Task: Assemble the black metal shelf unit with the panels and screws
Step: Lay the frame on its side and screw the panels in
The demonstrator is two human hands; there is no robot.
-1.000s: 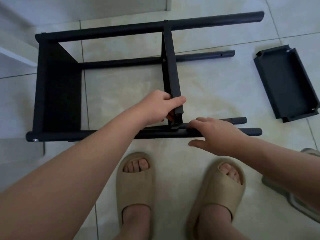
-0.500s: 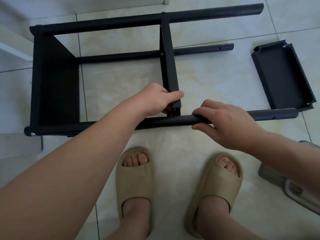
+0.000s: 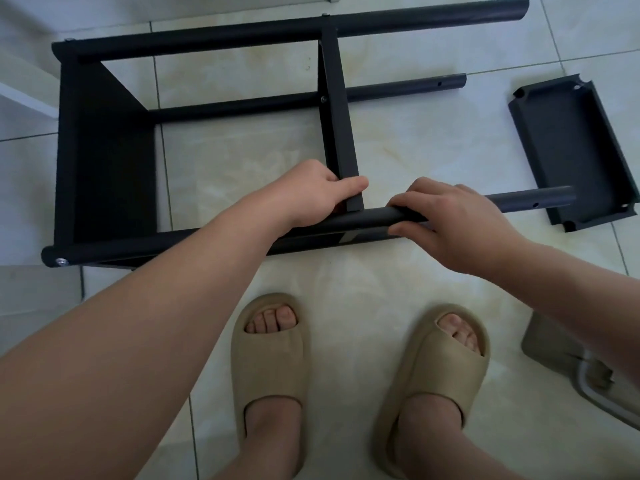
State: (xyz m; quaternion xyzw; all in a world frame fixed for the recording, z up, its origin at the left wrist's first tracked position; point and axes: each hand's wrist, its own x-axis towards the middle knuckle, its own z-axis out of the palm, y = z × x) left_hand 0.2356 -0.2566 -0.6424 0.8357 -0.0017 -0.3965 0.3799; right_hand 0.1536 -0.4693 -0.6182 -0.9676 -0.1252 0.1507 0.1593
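The black shelf unit lies on its side on the tiled floor, with an end panel (image 3: 104,161) at the left joining long black poles. A middle panel (image 3: 337,109) stands edge-on between the far pole (image 3: 242,34) and the near pole (image 3: 530,200). My left hand (image 3: 318,192) grips the near end of that middle panel, thumb across its edge. My right hand (image 3: 446,220) curls round the near pole just right of the panel. A silver screw (image 3: 61,261) shows at the near pole's left end.
A loose black shelf panel (image 3: 568,147) lies on the floor at the right, partly under the near pole's end. My feet in beige slippers (image 3: 268,355) stand just below the frame. A grey object (image 3: 561,355) sits at the lower right. A white furniture edge (image 3: 24,98) is at the left.
My right hand took hold of the near pole and raised it up against the middle panel's end. The left hand kept its grip on the panel.
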